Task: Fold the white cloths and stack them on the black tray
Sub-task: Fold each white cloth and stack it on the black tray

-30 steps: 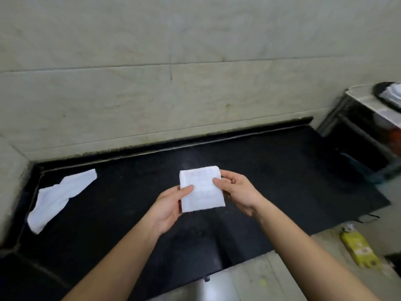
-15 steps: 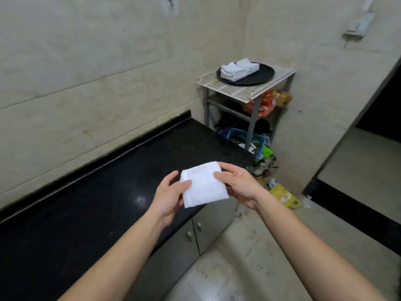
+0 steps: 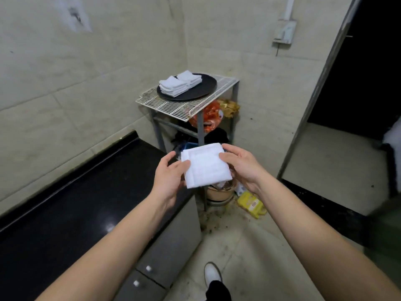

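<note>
Both hands hold a folded white cloth (image 3: 206, 165): left hand (image 3: 168, 179) and right hand (image 3: 243, 166) fingers pinching its edges, well short of the black tray (image 3: 204, 89) holding stacked cloths (image 3: 179, 83)

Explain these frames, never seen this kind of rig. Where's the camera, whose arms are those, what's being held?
There is no robot here: a person works with bare hands. Every picture comes from one wide-angle camera worn on their head, looking forward and down, so the arms enter from the bottom edge. The left hand and right hand pinch a folded white cloth by opposite sides, held up in the air. The black counter runs along the left. Ahead, a white wire rack carries the black tray, with a pile of folded cloths already on it.
</note>
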{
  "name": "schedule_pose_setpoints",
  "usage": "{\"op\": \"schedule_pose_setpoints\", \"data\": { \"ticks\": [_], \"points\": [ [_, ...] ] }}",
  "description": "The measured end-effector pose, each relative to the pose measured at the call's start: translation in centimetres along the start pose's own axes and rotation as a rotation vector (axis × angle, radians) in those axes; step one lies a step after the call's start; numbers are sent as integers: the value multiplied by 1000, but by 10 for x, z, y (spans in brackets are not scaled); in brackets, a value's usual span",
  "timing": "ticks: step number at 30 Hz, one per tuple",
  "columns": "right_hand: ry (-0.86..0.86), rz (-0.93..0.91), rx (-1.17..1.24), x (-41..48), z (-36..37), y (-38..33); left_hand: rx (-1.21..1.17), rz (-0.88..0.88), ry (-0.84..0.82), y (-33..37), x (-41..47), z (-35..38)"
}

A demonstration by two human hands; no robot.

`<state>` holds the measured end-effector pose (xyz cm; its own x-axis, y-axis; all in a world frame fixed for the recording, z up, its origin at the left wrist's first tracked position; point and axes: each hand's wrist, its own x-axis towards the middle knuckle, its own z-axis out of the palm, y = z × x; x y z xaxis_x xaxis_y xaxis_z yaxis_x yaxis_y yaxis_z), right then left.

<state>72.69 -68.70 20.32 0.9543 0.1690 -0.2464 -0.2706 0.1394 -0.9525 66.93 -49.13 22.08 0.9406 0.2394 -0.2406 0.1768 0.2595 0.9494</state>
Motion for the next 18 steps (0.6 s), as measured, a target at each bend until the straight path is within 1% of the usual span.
{"op": "schedule_pose_setpoints", "data": {
  "ticks": [4,6,13,18],
  "points": [
    [8,-1,-15,64,-24,-27,-8,37,-4,4,68,38],
    [-15,-6,-24,102,-33,-47,-21,55,-1,10,110,56],
    [-86,-39,-39,244,-40,-128,-42,130,28,72,251,105],
    [-86,-55,-26,325,-40,-158,6,164,67,102,323,121]
  ]
}}
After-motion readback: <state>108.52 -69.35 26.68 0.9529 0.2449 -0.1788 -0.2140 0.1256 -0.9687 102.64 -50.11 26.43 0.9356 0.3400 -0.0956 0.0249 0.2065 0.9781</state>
